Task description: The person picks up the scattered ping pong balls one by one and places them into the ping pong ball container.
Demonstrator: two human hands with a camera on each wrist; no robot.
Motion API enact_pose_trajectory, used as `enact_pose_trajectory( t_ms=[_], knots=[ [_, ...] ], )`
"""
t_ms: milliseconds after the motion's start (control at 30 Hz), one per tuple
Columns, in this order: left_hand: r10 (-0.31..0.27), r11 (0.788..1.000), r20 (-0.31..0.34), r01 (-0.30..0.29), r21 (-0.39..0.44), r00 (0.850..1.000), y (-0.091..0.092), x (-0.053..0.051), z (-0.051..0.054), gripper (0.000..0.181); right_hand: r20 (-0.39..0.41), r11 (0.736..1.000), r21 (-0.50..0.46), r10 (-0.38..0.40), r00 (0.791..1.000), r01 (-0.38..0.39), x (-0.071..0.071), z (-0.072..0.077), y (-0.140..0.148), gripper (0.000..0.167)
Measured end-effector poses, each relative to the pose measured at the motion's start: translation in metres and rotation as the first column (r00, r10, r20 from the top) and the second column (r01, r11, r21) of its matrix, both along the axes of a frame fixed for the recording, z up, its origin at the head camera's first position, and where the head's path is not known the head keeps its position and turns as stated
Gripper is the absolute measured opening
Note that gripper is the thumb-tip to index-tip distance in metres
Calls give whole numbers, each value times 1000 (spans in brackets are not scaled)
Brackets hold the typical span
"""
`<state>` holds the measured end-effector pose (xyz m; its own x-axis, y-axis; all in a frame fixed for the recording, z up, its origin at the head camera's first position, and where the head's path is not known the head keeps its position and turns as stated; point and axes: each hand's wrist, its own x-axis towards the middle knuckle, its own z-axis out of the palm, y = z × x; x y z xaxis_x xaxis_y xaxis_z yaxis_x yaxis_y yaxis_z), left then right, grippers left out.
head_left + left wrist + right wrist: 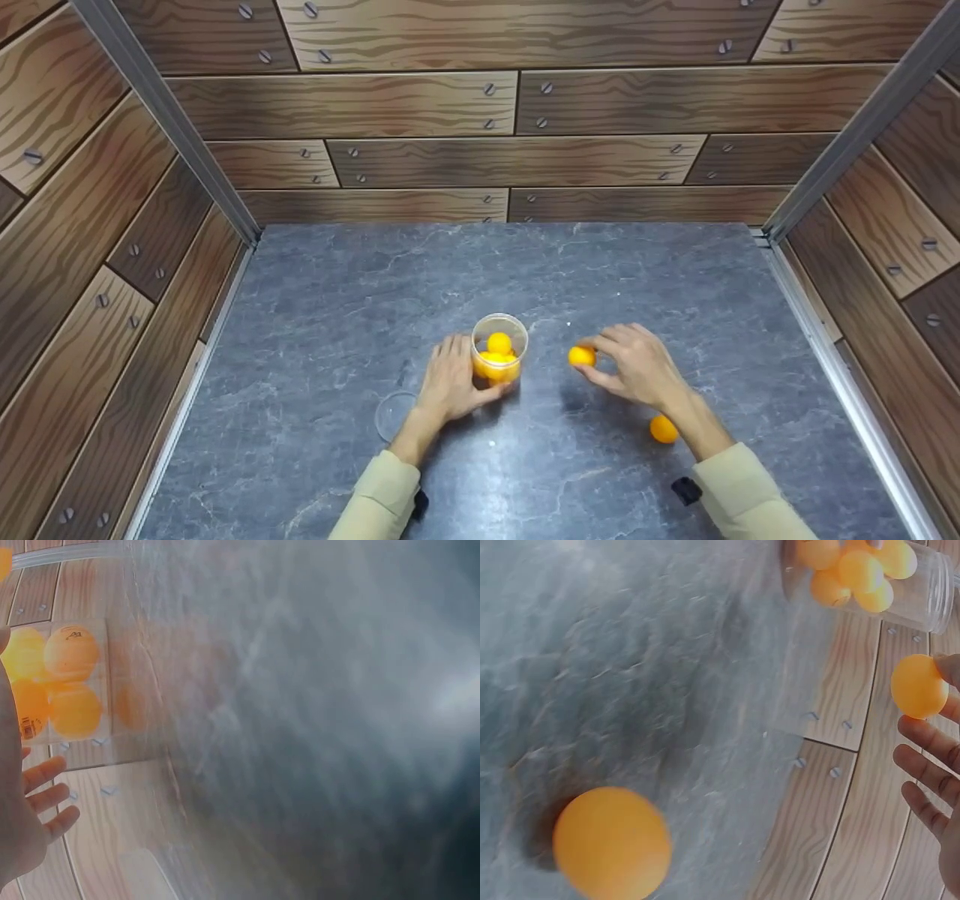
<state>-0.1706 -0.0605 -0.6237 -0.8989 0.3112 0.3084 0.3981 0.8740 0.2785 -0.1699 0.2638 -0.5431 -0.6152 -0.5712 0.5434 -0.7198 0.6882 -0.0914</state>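
Note:
Left of centre in the head view stands a clear plastic jar (486, 325) with several orange ping-pong balls (499, 343) inside. My left hand (453, 384) grips it low down, thumb on the near side and fingers along its left. To the right of the jar, my right hand (637, 364) pinches one orange ping-pong ball (581, 356) between thumb and fingertips, apart from the jar. In the right wrist view, that held ball (919, 686) appears beside the jar wall (915, 604). Another loose ball (663, 429) lies near my right wrist, large in the right wrist view.
A clear round lid (391, 416) lies flat beside my left wrist, partly behind the forearm. The dark grey marbled tabletop (337, 285) is bounded by wood-patterned walls (420, 161) at the back and both sides, with metal rails at the corners.

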Motion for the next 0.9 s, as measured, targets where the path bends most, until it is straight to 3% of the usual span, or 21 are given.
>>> enact_pose_trajectory(
  t_ms=[233,900],
  knots=[
    [5,1000,14,-5,-11,1000,0,0,0,99,-16,999,-22,25,1000,-25,-6,10,-12,27],
    [-4,1000,-33,3,-10,999,-1,0,0,95,-55,996,-17,89,995,-90,-21,39,-49,30]
  ],
)
